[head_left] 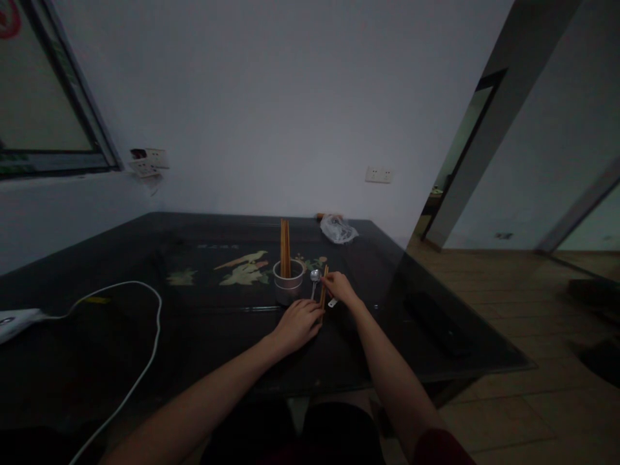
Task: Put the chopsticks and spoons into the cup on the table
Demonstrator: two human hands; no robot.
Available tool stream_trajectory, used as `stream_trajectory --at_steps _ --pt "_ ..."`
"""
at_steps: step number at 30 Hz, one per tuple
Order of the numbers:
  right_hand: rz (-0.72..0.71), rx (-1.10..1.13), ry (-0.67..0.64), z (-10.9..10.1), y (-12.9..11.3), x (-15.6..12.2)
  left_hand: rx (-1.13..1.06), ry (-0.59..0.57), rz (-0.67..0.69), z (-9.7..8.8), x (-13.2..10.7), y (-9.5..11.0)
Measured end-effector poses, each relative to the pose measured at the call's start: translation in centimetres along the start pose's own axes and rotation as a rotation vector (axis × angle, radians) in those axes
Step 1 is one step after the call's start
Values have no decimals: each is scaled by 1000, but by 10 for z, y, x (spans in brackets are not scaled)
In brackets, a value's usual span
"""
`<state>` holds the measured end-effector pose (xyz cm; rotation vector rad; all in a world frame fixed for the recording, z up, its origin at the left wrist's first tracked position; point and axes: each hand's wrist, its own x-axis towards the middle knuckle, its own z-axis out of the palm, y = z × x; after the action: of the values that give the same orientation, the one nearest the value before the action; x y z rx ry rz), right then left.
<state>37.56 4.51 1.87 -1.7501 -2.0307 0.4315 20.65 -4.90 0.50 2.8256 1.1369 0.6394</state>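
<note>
On the dark worktop (121, 349), the metal cup (289, 284) looks top-heavy with upright chopsticks (285, 248) and could tip if nudged. The left hand (298, 324) lies flat in front of it, fingers open. The right hand (340, 288) pinches a loose chopstick (324, 284) beside the cup; its tip could knock the spoon (314, 276).

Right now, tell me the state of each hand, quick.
Left hand: open, flat on the table, holding nothing.
Right hand: closed on chopsticks, next to the spoon.
</note>
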Motion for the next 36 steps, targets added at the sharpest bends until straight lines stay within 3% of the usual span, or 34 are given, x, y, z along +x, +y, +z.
stream_trajectory --at_steps 9,16,24,36 --pt "-31 23 32 2 5 5 5 2 -2 2 0 -1" --pt "131 -70 149 -10 6 24 17 -34 -20 0 1 1" --pt "263 -219 -18 -11 -7 52 13 -43 -29 0 1 1" --pt "309 -308 -169 -8 -9 66 17 -21 -1 8 6 -3"
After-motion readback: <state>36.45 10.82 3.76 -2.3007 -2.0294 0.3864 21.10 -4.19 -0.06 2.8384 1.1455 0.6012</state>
